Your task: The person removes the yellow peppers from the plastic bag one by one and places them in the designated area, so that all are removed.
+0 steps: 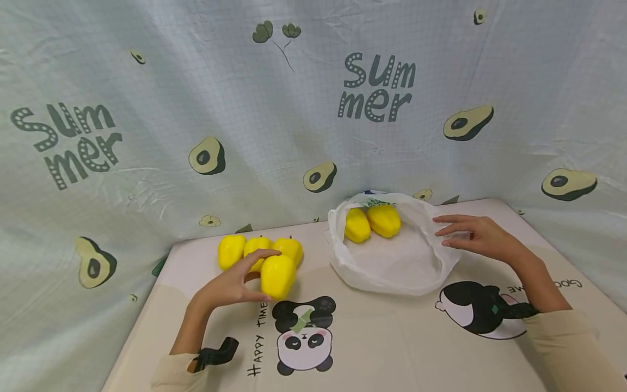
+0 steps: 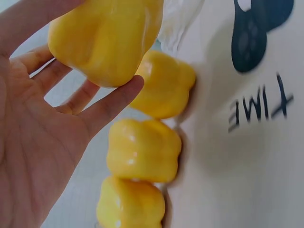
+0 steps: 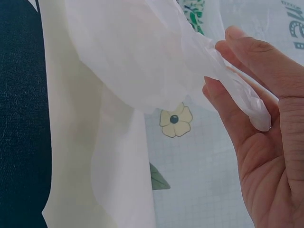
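In the head view my left hand [image 1: 230, 280] holds a yellow bell pepper [image 1: 278, 277] between thumb and fingers, in front of a row of three more. The left wrist view shows that held pepper [image 2: 107, 40] up close, with fingertips against its underside. On the right, a white plastic bag [image 1: 387, 286] lies with its mouth spread wide and two yellow peppers [image 1: 384, 220] inside. My right hand [image 1: 482, 237] is at the bag's right rim. In the right wrist view, the bag's gathered edge [image 3: 244, 97] runs between the thumb and fingers of that hand.
Three yellow peppers, among them the leftmost one [image 1: 231, 251], sit side by side at the table's back left. The table cover [image 1: 392, 343] has printed panda and cartoon figures. A pale curtain [image 1: 274, 109] with avocado prints hangs right behind the table.
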{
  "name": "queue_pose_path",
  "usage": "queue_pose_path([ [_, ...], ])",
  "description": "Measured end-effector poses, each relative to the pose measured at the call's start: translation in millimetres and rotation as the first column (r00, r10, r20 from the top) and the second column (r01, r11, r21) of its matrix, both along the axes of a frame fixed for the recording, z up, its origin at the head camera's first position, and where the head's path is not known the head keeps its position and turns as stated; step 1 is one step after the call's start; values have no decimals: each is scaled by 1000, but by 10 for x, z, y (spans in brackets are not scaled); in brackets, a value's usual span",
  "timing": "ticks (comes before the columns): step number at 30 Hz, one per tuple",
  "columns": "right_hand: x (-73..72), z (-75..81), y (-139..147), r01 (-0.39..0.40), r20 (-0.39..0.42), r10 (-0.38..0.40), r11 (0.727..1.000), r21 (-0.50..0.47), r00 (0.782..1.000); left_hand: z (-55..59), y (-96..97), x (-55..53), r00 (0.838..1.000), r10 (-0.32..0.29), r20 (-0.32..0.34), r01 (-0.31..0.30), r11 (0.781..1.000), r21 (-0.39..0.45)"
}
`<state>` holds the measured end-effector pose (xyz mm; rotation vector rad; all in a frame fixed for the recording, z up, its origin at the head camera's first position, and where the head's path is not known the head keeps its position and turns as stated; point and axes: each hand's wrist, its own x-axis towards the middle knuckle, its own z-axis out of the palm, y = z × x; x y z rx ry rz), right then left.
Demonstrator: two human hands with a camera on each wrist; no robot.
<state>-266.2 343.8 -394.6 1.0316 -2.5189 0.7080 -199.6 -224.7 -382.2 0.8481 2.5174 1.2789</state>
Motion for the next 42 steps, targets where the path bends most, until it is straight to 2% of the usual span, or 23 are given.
queue_pose_path([
  [7, 6, -2, 8, 4, -6, -4, 1000, -5, 1000, -45, -228, 41, 999, 39, -12, -39, 999, -10],
  [15, -3, -4, 27, -29, -34, 29, 1000, -12, 999, -44, -463, 128, 996, 83, -36, -85, 995, -50],
  [21, -13, -6, 38, -26, -33, 25, 1000, -11, 999, -51, -616, 169, 995, 87, -49, -89, 995, -41],
  [32, -15, 5, 27, -4, 11, 4, 1000, -12, 1000, -99, -934, 155, 989, 112, -93, -119, 991, -64],
  [42, -39, -11, 33, -9, 9, 9, 1000, -13, 1000, -170, -1109, 168, 985, 159, -61, -165, 982, -94],
])
